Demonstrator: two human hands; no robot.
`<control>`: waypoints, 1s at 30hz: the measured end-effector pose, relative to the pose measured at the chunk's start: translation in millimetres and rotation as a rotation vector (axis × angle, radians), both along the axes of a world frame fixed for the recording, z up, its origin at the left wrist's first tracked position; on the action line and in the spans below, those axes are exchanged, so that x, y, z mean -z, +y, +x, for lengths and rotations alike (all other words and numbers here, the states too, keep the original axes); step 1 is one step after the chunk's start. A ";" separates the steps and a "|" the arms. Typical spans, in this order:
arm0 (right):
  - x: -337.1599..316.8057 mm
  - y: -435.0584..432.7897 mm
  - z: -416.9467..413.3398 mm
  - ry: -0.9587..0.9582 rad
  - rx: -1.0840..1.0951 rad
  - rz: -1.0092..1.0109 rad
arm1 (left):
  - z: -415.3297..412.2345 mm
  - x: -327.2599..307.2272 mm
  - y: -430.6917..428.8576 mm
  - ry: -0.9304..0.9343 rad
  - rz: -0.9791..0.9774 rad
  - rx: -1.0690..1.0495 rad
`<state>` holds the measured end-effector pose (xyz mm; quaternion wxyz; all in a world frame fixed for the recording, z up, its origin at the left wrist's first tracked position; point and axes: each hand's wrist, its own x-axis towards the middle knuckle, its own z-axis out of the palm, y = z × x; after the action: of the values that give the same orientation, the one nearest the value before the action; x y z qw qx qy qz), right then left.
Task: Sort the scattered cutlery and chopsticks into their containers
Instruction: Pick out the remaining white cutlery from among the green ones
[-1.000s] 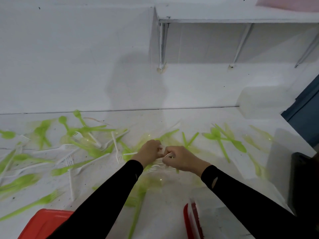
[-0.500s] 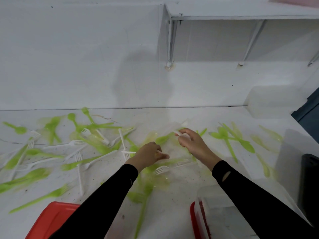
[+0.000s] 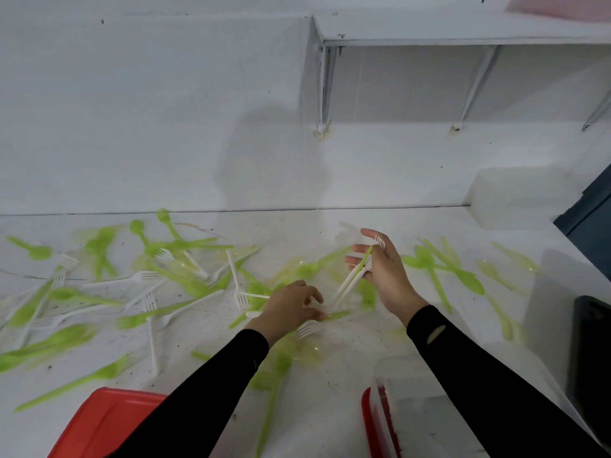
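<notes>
Right hand (image 3: 385,276) grips a bundle of thin white plastic forks (image 3: 347,285), tines up, one green handle mixed in; left hand (image 3: 289,309) curled low over table (image 3: 330,404), can't tell its grip

Separation of the hands: the right hand (image 3: 385,276), joined with the left hand (image 3: 291,307) a second ago, now rises clear holding the white forks (image 3: 349,283), the left dropping to the tabletop (image 3: 350,365).
</notes>
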<state>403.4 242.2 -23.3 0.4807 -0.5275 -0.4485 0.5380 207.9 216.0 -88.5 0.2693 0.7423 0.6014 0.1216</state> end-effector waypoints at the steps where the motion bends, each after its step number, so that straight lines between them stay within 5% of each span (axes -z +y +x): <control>1: -1.8 -0.7 -0.2 -0.003 0.025 0.025 | 0.2 -0.7 -0.4 -0.030 0.015 0.010; 8: -6.7 -8.4 -1.2 -0.128 -0.053 0.300 | -22.0 -11.1 7.0 -0.159 0.267 -0.046; 14: -4.9 -21.3 -11.1 -0.241 -0.307 0.338 | -51.8 -46.1 1.6 -0.490 0.172 -0.328; 19: -1.6 -20.9 -14.6 -0.276 -0.348 0.391 | -64.2 -49.0 -9.0 -0.340 0.223 -0.463; 30: 1.7 -13.9 -8.7 -0.168 -0.235 0.370 | -43.8 -25.5 -14.1 -0.251 0.028 -0.234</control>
<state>394.8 228.3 -25.0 0.4642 -0.4175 -0.6363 0.4531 164.1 201.9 -63.0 0.3159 0.6500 0.6434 0.2524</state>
